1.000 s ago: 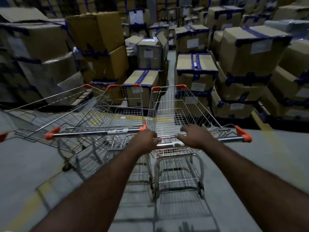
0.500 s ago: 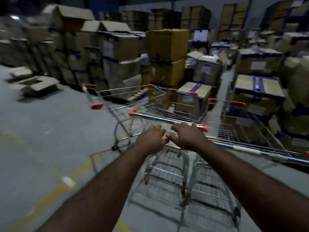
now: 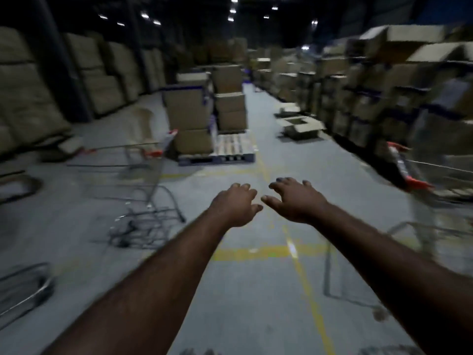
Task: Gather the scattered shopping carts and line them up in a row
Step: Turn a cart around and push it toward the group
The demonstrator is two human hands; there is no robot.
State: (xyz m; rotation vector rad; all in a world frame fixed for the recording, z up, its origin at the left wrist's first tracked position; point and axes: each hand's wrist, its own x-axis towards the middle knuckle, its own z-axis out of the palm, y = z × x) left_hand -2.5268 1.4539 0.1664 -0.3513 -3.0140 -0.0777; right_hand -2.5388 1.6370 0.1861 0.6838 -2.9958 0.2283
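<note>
Head view: left hand (image 3: 235, 204), right hand (image 3: 294, 201) loosely spread, empty; cart (image 3: 143, 147) left, box-stacked pallet (image 3: 225, 149) ahead.

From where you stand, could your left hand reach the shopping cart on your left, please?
Probably not yet. The left hand is open and empty, and the shopping cart stands further ahead and to its left. Only bare floor lies between them, so stepping closer should do.
</note>
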